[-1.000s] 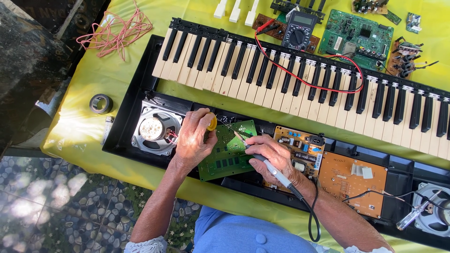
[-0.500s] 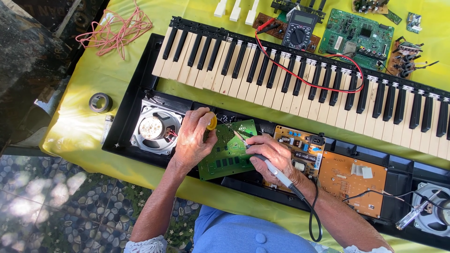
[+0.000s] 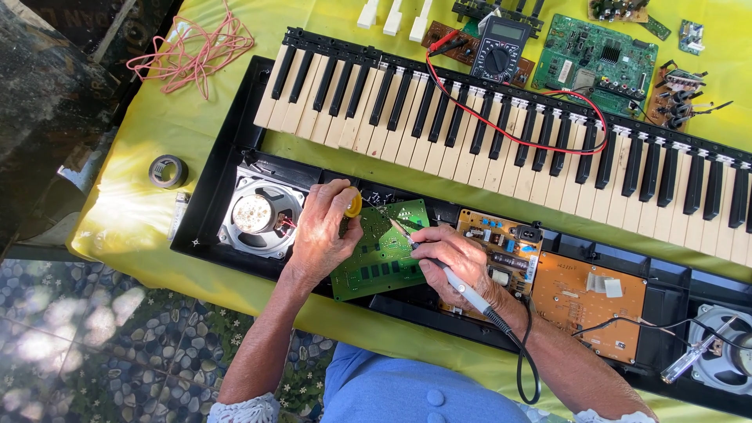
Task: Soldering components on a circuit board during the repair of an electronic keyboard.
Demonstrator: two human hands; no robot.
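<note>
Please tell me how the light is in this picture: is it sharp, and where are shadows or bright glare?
Head view: hard sunlight, the image sharp throughout; the yellow cloth is washed out at its left edge near the tape roll; the left hand and right hand are clearly lit and throw small shadows on the green circuit board; dappled leaf shade lies on the stone floor; the upper left corner is dark.

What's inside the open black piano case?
Inside the keyboard case you see a round speaker, a green circuit board and orange boards. Both hands hide part of the green board.
</note>
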